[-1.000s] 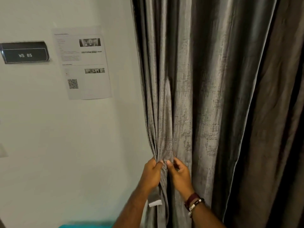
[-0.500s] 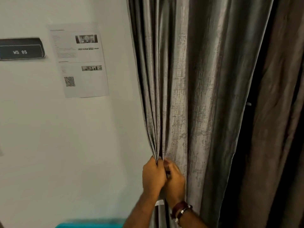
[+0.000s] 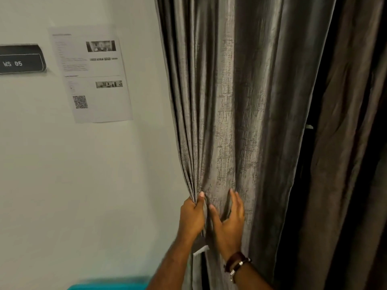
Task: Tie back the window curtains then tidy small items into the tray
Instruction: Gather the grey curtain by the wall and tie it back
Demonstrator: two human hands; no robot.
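Since half a second back: right hand parted from the left, fingers now spread and laid flat on the grey curtain, no longer bunched against the other fist. Left hand unchanged in station, grip clamped on the gathered pleats at the curtain's wall-side edge, thumb up along the folds. Right grip apart, holding nothing, palm pressing cloth just right of the left hand.

Curtain hanging vertical, long axis top to bottom, pleats converging down into the left fist. Loose width of cloth lying to the right of the grip, running toward the dark gap and the second, browner curtain panel. Right hand nearer to that slack; judged best placed to sweep further folds leftward into the held bundle.

No tie-back cord or hook visible; white tag showing below the hands. Tray not in view. Printed notice and sign reading WS 05 on the wall to the left, well apart from the work.

Gathering step judged under way; tying not yet begun.
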